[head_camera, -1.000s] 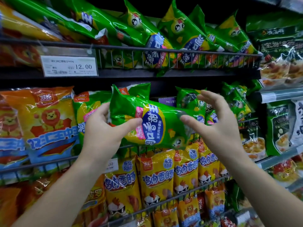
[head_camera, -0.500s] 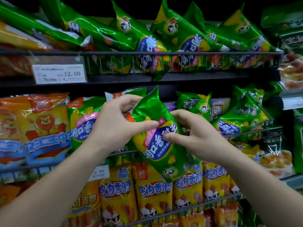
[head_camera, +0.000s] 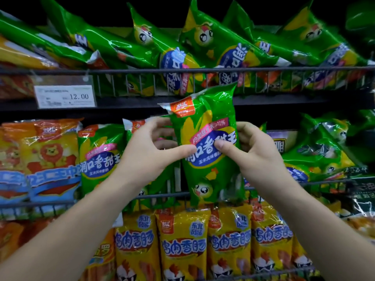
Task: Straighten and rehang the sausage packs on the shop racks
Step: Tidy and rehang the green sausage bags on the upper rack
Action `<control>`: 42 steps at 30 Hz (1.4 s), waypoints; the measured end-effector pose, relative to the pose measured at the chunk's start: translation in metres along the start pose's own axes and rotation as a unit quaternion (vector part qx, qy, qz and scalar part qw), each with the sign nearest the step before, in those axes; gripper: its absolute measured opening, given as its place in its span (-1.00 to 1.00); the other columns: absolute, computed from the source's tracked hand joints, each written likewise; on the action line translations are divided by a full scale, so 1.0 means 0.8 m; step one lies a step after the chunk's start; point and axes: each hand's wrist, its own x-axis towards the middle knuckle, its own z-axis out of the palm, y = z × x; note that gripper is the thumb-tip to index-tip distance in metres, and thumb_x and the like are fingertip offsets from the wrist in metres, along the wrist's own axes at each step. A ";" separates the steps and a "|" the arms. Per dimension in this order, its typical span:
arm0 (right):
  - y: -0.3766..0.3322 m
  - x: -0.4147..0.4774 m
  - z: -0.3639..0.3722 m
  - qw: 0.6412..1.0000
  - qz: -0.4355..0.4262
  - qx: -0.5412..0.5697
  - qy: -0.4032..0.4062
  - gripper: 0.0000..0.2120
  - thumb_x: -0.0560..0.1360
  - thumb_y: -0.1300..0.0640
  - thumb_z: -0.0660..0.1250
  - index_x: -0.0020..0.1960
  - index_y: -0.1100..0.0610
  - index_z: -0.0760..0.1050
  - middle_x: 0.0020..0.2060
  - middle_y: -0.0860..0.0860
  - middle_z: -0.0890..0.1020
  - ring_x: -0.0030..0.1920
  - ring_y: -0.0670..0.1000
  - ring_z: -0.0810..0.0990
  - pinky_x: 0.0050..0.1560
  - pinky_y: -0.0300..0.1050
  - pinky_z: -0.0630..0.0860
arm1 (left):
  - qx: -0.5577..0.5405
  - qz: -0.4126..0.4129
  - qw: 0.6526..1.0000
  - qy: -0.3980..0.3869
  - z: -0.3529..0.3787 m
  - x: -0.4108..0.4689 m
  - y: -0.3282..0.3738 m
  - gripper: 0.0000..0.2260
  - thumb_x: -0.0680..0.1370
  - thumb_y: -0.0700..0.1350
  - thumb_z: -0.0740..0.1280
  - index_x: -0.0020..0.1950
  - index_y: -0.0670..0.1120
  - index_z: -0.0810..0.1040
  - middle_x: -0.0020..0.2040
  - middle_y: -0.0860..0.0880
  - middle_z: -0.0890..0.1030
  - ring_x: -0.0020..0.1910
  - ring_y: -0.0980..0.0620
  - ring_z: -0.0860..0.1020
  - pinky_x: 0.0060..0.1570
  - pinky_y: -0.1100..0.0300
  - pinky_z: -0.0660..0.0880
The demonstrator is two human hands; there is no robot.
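Note:
A green sausage pack (head_camera: pixel 207 118) with a blue label stands almost upright in front of the middle rack (head_camera: pixel 162 196). My left hand (head_camera: pixel 150 151) grips its left edge, thumb on the front of the label and fingers behind. My right hand (head_camera: pixel 253 153) pinches its right side, thumb on the label. Its lower end dips just below the rack's front rail. Another upright green pack (head_camera: pixel 99 157) stands to the left in the same rack. Tilted green packs (head_camera: pixel 316 159) lie at the right.
The top wire rack (head_camera: pixel 263 71) holds several slanted green packs (head_camera: pixel 213 49) and a 12.00 price tag (head_camera: pixel 65 96). Orange lion packs (head_camera: pixel 46 159) fill the middle rack's left. Yellow sausage packs (head_camera: pixel 182 244) hang in a row below.
The green pack turned from lying sideways to nearly upright. Both hands closed in on its sides. The view moved closer and slightly upward.

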 end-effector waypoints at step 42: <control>0.088 0.017 0.052 0.958 0.083 -0.272 0.044 -0.57 0.59 -0.14 0.28 0.26 0.16 0.35 -0.33 -0.06 0.46 -0.40 -0.11 0.47 -0.48 -0.29 0.34 | 0.272 0.105 0.953 0.083 0.048 0.024 -0.079 -0.26 0.43 -0.09 0.54 0.51 -0.10 0.25 0.38 -0.02 0.36 0.33 0.10 0.38 0.32 0.16 0.41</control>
